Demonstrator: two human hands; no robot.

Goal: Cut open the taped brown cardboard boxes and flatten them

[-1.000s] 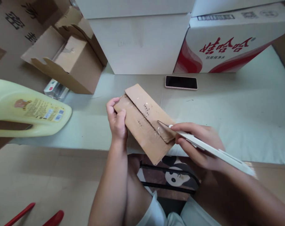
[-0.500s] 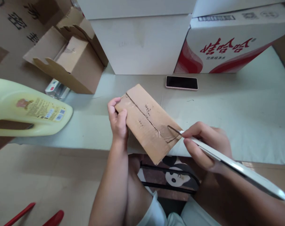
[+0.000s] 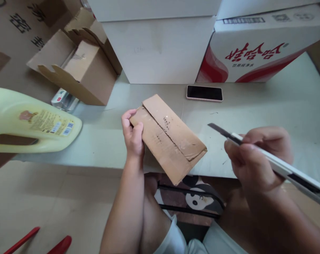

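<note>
My left hand (image 3: 133, 135) grips the left end of a small brown cardboard box (image 3: 166, 137), thumb on its top face and fingers around the corner. A cut seam with ragged edges runs along the box's top, and a slit or crease crosses near its right end. In my right hand (image 3: 257, 155) is a white utility knife (image 3: 278, 162), its dark blade extended and pointing to the upper left. The blade is apart from the box, to the right of it and over the table.
A phone (image 3: 204, 93) lies beyond the box. White cartons (image 3: 160, 53) and a red-and-white carton (image 3: 244, 60) stand at the back. On the left are an open cardboard box (image 3: 93, 77), a small clear package (image 3: 64, 100) and a yellow jug (image 3: 51, 123). The table's front edge is close.
The utility knife has left the box's right end and moved right with my right hand; its blade now shows fully. My left hand and the box stay nearly still.
</note>
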